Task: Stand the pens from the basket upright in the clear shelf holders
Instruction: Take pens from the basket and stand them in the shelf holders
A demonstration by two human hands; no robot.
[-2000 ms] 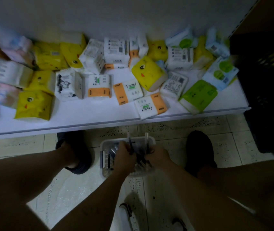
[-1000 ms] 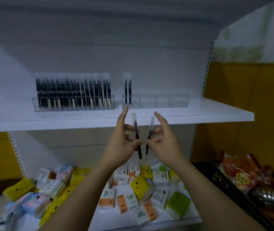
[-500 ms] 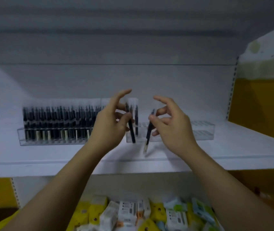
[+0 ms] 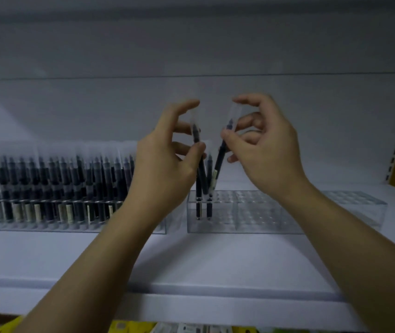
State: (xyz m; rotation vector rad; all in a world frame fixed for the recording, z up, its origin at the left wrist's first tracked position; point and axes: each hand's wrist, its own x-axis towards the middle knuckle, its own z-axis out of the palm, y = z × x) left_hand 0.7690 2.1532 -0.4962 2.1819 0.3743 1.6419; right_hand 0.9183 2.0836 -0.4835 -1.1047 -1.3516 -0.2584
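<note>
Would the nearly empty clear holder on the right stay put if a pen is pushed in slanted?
Probably light: the right holder is clear plastic holding only two pens, so a slanted push might slide it on the smooth shelf. Tipping seems unlikely; it is long and low.

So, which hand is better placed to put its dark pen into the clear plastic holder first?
Probably the right hand: its dark pen tilts down toward the right clear plastic holder, whose empty holes lie on that side. The left hand holds the other dark pen across the two standing pens.
</note>
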